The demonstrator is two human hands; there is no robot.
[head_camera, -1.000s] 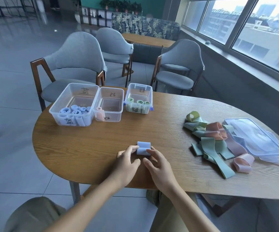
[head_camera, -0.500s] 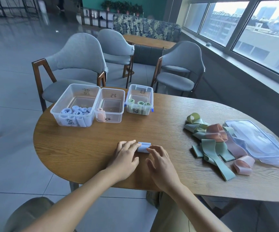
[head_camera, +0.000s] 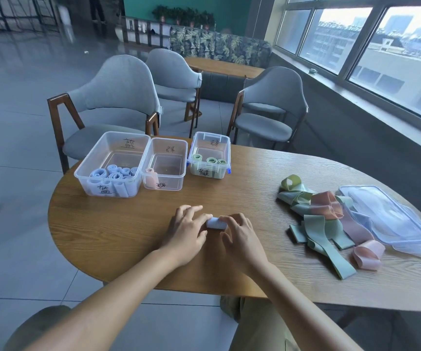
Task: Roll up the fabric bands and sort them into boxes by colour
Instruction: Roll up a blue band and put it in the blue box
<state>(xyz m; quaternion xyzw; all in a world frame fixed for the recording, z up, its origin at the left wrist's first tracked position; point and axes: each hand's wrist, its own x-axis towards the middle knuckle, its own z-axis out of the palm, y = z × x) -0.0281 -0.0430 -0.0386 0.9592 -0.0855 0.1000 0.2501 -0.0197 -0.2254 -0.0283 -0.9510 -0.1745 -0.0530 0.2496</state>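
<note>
Blue roll (head_camera: 215, 222) sits on the counter (head_camera: 128, 224) right between both hands, not far in from the near edge. Left hand (head_camera: 187, 230) has its fingertips against the roll's left end, fingers bent over it. Right hand (head_camera: 239, 235) has curled fingers on top of the right end, so both hands are holding it down against the wood. The roll itself is a short, soft-looking cylinder of pale blue fabric, mostly wound up.

The counter is oval-ish, wood grain, matte finish. Toward the far left edge there are three clear plastic boxes side by side, each with handwritten marks: the big box (head_camera: 113, 165) has a bunch of blue rolls in it, the middle box (head_camera: 166, 164) has one pink roll leaning in its near left corner, and the small box (head_camera: 209, 155), with blue clips, holds green rolls.

Over by the right edge there's a loose pile of bands (head_camera: 323, 219), green and pink, flat and floppy, some looped. Clear lids (head_camera: 386, 216) are stacked just beside the pile, touching it.
</note>
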